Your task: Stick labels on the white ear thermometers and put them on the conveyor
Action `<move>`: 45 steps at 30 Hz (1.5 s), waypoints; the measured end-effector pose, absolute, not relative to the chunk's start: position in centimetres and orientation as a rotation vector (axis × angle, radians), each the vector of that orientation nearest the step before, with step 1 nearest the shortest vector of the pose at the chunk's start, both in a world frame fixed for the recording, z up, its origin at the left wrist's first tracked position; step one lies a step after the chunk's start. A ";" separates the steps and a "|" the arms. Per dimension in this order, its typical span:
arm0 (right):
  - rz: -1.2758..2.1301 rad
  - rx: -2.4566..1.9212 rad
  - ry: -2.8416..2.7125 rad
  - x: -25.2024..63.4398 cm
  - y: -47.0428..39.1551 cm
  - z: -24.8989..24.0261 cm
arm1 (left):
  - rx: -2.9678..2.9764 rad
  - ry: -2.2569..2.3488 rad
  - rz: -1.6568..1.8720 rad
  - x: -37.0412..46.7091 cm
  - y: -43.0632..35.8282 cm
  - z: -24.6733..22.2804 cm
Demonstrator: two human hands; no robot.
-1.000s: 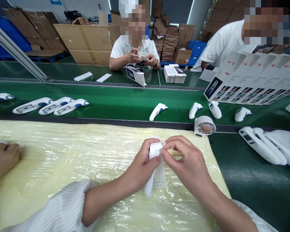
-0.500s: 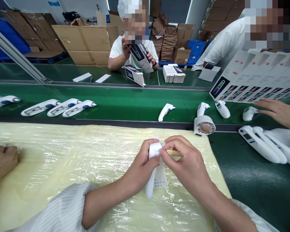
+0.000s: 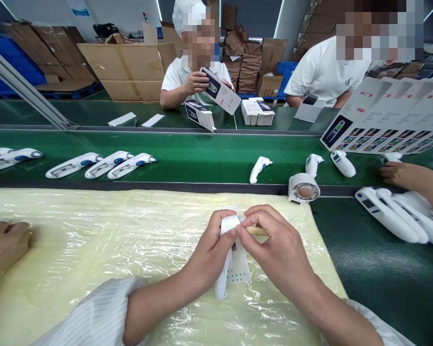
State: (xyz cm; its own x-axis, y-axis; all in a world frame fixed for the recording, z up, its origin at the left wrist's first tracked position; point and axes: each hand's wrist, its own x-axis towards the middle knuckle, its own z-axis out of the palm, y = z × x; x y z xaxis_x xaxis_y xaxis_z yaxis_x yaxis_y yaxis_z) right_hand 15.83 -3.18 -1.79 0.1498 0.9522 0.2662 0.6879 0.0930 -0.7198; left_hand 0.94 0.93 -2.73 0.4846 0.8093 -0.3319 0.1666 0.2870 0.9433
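My left hand (image 3: 216,240) is closed around a white handheld thermometer (image 3: 222,283), its head up and its handle pointing down toward me. Close against the head, my right hand (image 3: 274,240) pinches with thumb and forefinger. A pale tan stick (image 3: 257,231) shows between those fingers; its tip is hidden. Under the thermometer lies a white sheet (image 3: 240,271) with rows of small grey dots, partly covered by my left hand. A bit of blue shows beside the thermometer at my left fingers.
Plastic-wrapped yellowish padding (image 3: 130,250) covers the table. Beyond it, a green belt (image 3: 202,158) carries several thermometers. A tape roll (image 3: 305,187) stands at its edge. More thermometers (image 3: 389,216) lie right, near cartons (image 3: 361,115). Other people's hands (image 3: 7,245) are at left, right and across.
The thermometers on the belt have shifted right. The thermometer in my left hand has turned slightly. The person across has lowered a box; the hand at right has closed around a thermometer.
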 end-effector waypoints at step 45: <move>0.576 -1.612 -1.936 18.3 -6.4 -4.3 | 2.318 1.818 0.386 -5.4 21.9 -2.1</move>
